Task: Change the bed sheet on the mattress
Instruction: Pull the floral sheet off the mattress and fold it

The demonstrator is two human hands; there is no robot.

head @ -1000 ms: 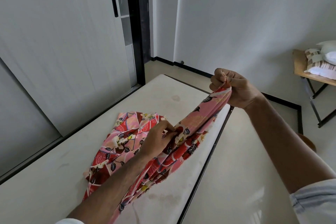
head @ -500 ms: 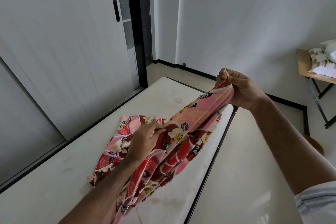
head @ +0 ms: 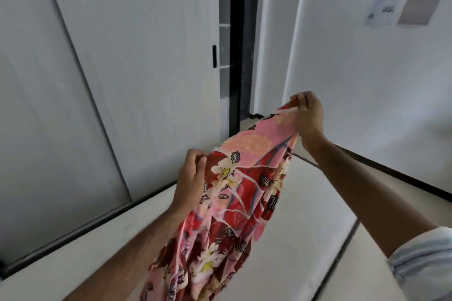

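A pink and red floral bed sheet (head: 234, 198) hangs bunched in the air above the bare cream mattress (head: 300, 232). My left hand (head: 192, 176) grips its upper edge at the centre of the view. Higher and to the right, my right hand (head: 307, 114) pinches the same edge, which is stretched between the two hands. The rest of the sheet drops in folds toward the bottom of the frame, and its lower end is out of view.
White sliding wardrobe doors (head: 102, 80) run along the mattress's left side, with a dark doorway (head: 241, 44) beyond. A white wall with papers (head: 401, 4) stands at the right. Floor (head: 381, 264) lies right of the mattress edge.
Both hands have risen and lifted the sheet off the mattress, so it now hangs instead of lying in a heap. The view has tilted upward, and the side table with pillows is out of frame.
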